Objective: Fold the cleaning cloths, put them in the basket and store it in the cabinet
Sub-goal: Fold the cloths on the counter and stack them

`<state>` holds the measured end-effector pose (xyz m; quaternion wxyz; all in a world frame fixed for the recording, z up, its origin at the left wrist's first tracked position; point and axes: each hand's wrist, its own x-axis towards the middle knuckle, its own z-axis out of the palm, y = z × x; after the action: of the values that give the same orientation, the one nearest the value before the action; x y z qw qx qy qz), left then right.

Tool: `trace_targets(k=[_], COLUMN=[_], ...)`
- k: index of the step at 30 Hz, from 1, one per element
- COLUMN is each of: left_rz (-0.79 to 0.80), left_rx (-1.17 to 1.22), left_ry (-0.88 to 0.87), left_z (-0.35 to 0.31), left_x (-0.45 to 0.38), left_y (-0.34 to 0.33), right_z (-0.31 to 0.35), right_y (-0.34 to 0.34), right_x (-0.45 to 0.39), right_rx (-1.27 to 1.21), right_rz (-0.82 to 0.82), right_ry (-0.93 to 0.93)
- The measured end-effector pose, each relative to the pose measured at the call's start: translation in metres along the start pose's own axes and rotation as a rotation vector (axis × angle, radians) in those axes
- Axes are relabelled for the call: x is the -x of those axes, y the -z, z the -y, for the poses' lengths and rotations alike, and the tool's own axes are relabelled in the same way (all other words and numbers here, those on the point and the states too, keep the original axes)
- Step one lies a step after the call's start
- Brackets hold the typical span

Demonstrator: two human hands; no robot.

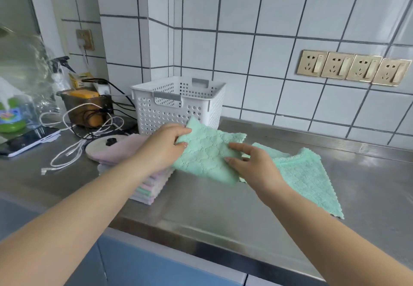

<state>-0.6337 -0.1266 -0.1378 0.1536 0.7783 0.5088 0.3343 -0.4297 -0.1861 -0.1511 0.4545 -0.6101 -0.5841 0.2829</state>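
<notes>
Head view, over a steel kitchen counter (223, 214) below a white tiled wall: largest first, counter running edge to edge, dull and smooth, likely slippery under cloth. Next in size, white perforated basket (178, 104) standing upright near the wall corner, open top, nothing visible inside from this angle. Just right of centre, folded green cloth (207, 156) held slightly off the surface, far corner overlapping the basket's lower front wall. Beneath and to the right, second green cloth (308, 178) lying flat, partly unfolded, one corner reaching toward the counter's near edge. Left of both, stack of pastel cloths (149, 187), edges layered, top covered by the left forearm. Left hand (165, 144) pinching the folded cloth's left edge, thumb on top, fingers curled under. Right hand (250, 160) hovering at the cloth's right side, fingers loosely spread and lightly bent, thumb and forefinger touching fabric; whether gripping or only steadying, cannot tell. Smaller clutter at far left: white cable (67, 151), phone (29, 140), round lid (105, 147).

Judged from this: fold apparently complete, transfer to basket pending. Best done by keeping both edges pinched so layers stay aligned, lifting clear over the basket rim, lowering flat to the bottom rather than dropping. Worth avoiding a drag across the stack, liable to disturb it.
</notes>
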Motion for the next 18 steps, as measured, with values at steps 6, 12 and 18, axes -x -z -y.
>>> trace_targets(k=[6,12,18], left_rz=[0.038,0.053,0.073], left_rx=[-0.071,-0.116,-0.071], left_ry=[0.075,0.15,0.229], left_z=[0.024,0.067,0.106], left_x=[-0.027,-0.031,-0.029], left_y=[0.071,0.095,0.094], right_z=[0.049,0.066,0.06], right_y=[-0.045,-0.092,-0.124], right_x=[-0.039,-0.053,-0.06], right_rx=[-0.123,-0.223,-0.142], right_rz=[0.065,0.169,0.217], right_ry=[0.009,-0.061,-0.101])
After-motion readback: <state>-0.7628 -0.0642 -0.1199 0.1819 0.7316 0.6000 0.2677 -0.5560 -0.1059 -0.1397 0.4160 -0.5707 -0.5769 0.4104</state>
